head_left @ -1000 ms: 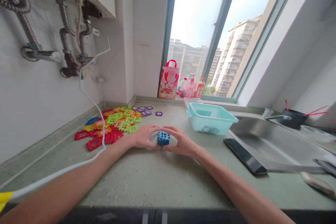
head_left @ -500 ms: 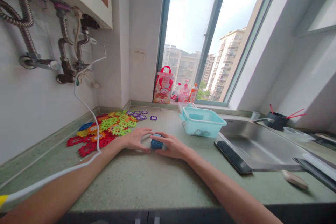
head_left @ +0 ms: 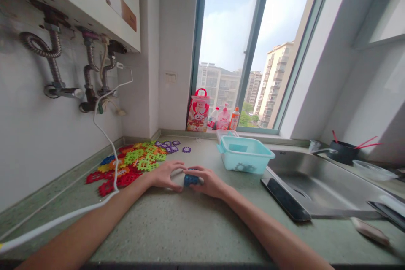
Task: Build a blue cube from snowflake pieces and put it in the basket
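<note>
My right hand (head_left: 209,182) curls its fingers and thumb around a small blue bundle of plastic pieces (head_left: 191,179) on the countertop, hiding part of it. To the left of the bundle, my left hand (head_left: 166,176) is open and curved, with a gap between thumb and fingers and nothing in it. Its fingertips come close to the bundle and to the right fingertips. Beyond the left hand lies a loose pile of flat notched plastic building pieces (head_left: 139,158) in red, orange, yellow, green and blue. Purple pieces (head_left: 171,147) lie at its far edge.
Right of my hands stands a turquoise plastic tub (head_left: 245,160) with dark pieces inside. A black phone (head_left: 284,199) lies beside the sink (head_left: 316,185). A white cable (head_left: 114,152) hangs across the left side, over my left forearm. Bottles (head_left: 223,119) and a red bag (head_left: 198,112) stand by the window.
The view has tilted slightly upward, so the scene sits lower. Both hands keep nearly the same pose around the blue bundle.
</note>
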A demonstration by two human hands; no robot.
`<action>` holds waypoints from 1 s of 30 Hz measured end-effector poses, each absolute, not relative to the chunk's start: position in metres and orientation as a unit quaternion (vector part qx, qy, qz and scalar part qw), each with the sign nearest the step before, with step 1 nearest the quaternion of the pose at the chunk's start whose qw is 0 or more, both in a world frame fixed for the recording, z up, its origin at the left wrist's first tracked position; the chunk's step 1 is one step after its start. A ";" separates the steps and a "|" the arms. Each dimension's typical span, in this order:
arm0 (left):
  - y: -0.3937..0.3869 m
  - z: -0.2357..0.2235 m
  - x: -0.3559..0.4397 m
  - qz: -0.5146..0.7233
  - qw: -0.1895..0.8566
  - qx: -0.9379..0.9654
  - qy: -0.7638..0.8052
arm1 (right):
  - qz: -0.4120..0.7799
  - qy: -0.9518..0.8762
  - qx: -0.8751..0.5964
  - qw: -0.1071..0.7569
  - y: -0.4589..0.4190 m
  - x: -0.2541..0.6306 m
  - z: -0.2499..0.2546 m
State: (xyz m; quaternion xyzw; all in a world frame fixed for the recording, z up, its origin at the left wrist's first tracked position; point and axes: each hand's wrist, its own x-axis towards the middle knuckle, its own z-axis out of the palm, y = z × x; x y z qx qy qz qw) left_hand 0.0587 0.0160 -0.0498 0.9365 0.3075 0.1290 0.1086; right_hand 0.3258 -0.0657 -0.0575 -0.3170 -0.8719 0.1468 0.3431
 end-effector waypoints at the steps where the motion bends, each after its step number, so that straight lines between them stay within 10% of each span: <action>1: 0.016 -0.050 0.059 0.132 0.109 0.937 0.305 | 0.174 -0.858 -0.317 0.364 -0.064 0.326 -0.059; 21: 0.015 -0.046 0.059 0.122 0.121 0.938 0.301 | 0.382 -0.668 -0.347 0.536 -0.044 0.355 -0.039; 30: 0.018 -0.050 0.058 0.129 0.127 0.936 0.303 | 0.236 -0.564 -0.346 0.712 -0.059 0.438 0.035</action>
